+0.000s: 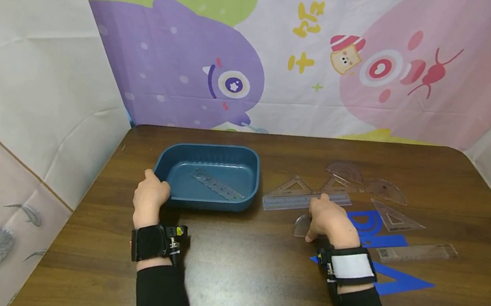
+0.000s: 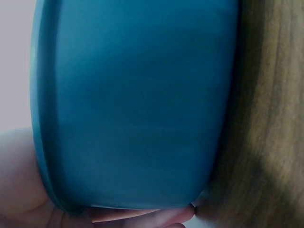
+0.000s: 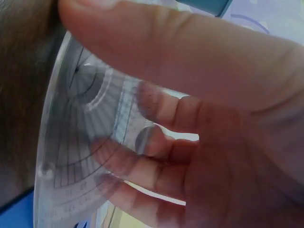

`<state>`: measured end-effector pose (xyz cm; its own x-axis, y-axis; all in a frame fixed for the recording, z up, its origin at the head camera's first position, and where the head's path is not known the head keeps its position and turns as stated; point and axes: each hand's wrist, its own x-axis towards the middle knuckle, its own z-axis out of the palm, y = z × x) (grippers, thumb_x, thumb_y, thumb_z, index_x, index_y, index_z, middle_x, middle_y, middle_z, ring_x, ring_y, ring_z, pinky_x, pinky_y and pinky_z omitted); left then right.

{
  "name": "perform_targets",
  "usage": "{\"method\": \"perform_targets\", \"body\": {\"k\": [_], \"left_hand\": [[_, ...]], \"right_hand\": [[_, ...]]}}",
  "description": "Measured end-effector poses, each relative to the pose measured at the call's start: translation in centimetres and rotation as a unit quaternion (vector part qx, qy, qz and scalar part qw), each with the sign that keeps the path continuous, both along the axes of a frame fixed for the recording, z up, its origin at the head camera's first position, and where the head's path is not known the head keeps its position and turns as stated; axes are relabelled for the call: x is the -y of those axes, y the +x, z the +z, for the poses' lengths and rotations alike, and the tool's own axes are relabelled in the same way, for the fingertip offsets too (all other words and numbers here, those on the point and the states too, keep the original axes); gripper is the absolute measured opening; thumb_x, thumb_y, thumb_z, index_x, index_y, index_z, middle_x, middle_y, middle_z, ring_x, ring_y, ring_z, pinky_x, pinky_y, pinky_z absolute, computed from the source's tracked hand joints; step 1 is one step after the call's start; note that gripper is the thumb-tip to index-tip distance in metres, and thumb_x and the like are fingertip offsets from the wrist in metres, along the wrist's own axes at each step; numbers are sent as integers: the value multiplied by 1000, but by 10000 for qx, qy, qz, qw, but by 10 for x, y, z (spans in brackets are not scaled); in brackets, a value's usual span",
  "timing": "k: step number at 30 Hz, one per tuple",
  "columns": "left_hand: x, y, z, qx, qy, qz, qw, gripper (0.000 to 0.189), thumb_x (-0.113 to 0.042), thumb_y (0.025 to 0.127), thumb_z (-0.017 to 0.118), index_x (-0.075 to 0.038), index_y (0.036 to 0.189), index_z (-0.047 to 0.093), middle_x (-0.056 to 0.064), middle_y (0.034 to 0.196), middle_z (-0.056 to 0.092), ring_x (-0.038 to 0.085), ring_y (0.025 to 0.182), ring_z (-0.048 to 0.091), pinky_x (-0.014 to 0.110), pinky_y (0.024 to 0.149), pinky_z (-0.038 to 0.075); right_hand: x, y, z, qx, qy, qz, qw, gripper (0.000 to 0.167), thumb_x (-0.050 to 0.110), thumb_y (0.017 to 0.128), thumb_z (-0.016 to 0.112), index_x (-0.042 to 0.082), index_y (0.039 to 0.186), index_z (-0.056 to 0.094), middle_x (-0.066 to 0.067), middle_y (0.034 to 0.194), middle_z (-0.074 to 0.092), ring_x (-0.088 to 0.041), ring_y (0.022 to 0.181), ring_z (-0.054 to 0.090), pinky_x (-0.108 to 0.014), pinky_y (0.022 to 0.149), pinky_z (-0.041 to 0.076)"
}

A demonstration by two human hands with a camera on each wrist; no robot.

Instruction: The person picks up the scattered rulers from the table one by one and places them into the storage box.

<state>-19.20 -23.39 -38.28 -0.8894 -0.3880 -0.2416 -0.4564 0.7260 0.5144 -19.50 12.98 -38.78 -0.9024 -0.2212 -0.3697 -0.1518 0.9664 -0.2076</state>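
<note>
At the front left corner of a blue plastic tub, my left hand grips the rim. The left wrist view has the tub's outer wall filling most of it, with fingertips at the lower edge. A clear ruler lies slanted inside the tub. To the right, my right hand pinches a clear protractor. Thumb and fingers are on opposite sides of this protractor in the right wrist view, the fingers showing through it. Just beyond the hand lies another clear ruler.
Clear set squares and clear protractors lie behind the right hand. Right of it are a blue protractor, a clear triangle, a clear ruler and a blue triangle. A cartoon cloth hangs behind the table.
</note>
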Motion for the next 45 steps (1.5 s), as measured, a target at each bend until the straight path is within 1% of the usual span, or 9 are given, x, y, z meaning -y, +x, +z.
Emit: {"method": "perform_targets", "body": {"k": [3, 7, 16, 23, 27, 33, 37, 40, 45], "left_hand": [[0, 0, 0, 10, -16, 23, 10000, 59, -18, 88, 31, 7, 139, 15, 38, 129, 38, 50, 112, 43, 56, 90, 37], [0, 0, 1, 41, 7, 12, 10000, 59, -18, 89, 31, 7, 140, 13, 38, 129, 38, 51, 111, 44, 56, 89, 37], [0, 1, 1, 72, 55, -12, 10000, 61, -18, 90, 31, 7, 141, 10, 38, 130, 37, 51, 111, 44, 56, 89, 38], [0, -1, 0, 42, 44, -23, 10000, 60, -18, 90, 31, 7, 141, 10, 38, 129, 37, 51, 110, 44, 56, 89, 38], [1, -1, 0, 23, 14, -43, 10000, 60, -18, 90, 31, 7, 141, 11, 38, 128, 38, 51, 109, 45, 56, 88, 38], [1, 0, 0, 24, 20, -40, 10000, 60, -18, 89, 31, 7, 140, 12, 38, 128, 38, 51, 109, 45, 56, 88, 37], [1, 0, 0, 15, 49, -23, 10000, 60, -17, 89, 31, 7, 140, 12, 38, 129, 37, 51, 110, 45, 56, 89, 37], [1, 0, 0, 11, 68, -17, 10000, 60, -17, 89, 31, 7, 140, 12, 38, 129, 37, 51, 110, 45, 56, 89, 37], [2, 0, 0, 15, 67, -22, 10000, 60, -17, 89, 31, 7, 141, 12, 38, 129, 38, 51, 110, 45, 56, 89, 38]], "right_hand": [[0, -1, 0, 119, -44, -74, 9999, 48, 22, 60, 84, 3, 94, 56, -20, 103, 43, -30, 79, 53, -44, 67, 46], [1, 0, 0, 45, -214, -53, 9997, 37, 18, 63, 82, 4, 86, 56, -18, 99, 45, -27, 75, 53, -41, 64, 45], [1, 1, 2, -91, -597, 389, 9974, 8, 2, 74, 68, 7, 78, 63, -4, 78, 59, -18, 67, 52, -34, 62, 45], [2, 4, 11, -962, -787, 596, 9905, 8, 2, 78, 63, 8, 74, 66, -4, 72, 63, -17, 64, 56, -34, 62, 46], [6, 6, 17, -1437, -784, 619, 9846, 11, 0, 81, 59, 4, 86, 69, -10, 83, 67, -27, 75, 64, -39, 67, 50], [15, 9, 23, -1657, -841, 505, 9813, 41, -10, 79, 51, -3, 119, 56, -21, 113, 61, -37, 100, 59, -46, 80, 47], [25, 9, 24, -1973, -1230, 432, 9716, 48, -13, 78, 45, -3, 125, 49, -20, 124, 54, -35, 111, 53, -46, 90, 43], [33, 11, 24, -2330, -1496, 500, 9596, 48, -15, 78, 42, -2, 124, 50, -18, 121, 56, -33, 111, 53, -43, 90, 43], [47, 14, 22, -3134, -1738, 723, 9308, 43, -16, 77, 46, 1, 115, 56, -14, 111, 61, -29, 103, 58, -39, 83, 48]]}}
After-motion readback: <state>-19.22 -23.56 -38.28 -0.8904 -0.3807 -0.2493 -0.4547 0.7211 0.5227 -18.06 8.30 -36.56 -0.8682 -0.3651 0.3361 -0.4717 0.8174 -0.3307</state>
